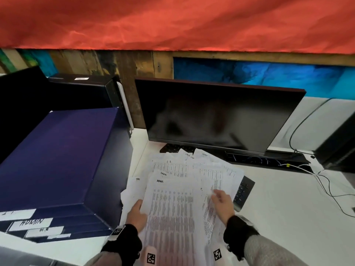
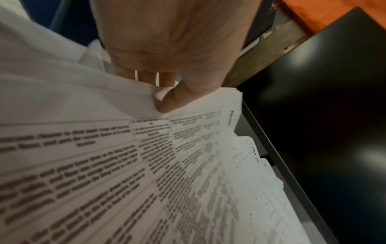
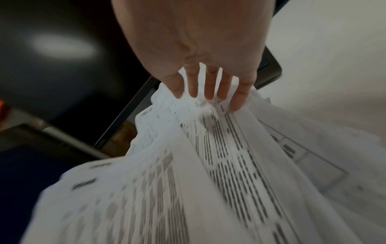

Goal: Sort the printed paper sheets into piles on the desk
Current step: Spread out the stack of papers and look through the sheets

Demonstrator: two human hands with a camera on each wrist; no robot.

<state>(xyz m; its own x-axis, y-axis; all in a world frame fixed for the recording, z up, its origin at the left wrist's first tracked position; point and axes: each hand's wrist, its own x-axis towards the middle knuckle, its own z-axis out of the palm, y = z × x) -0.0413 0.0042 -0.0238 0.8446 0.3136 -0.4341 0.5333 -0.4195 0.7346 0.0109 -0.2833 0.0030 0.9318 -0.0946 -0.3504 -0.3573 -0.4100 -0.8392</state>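
A fanned bundle of printed paper sheets [image 1: 172, 198] with tables of text is held above the white desk [image 1: 288, 208], in front of the monitor. Some sheets carry handwritten words at the top, one reading "ADMIN". My left hand [image 1: 137, 212] grips the bundle's left edge. In the left wrist view its thumb lies on top of the sheets [image 2: 104, 165] and the fingers of that hand [image 2: 173, 92] are underneath. My right hand [image 1: 216, 195] is on the right side of the fan. Its fingertips [image 3: 208, 94] pinch into bunched sheets [image 3: 188, 181].
A large dark blue box [image 1: 57, 160] with white labels, one reading "ADMIN", fills the desk's left. A black monitor [image 1: 221, 116] stands behind the papers, and a keyboard [image 1: 244, 191] lies partly under them. Cables [image 1: 326, 181] trail at the right beside a dark device [image 1: 338, 146].
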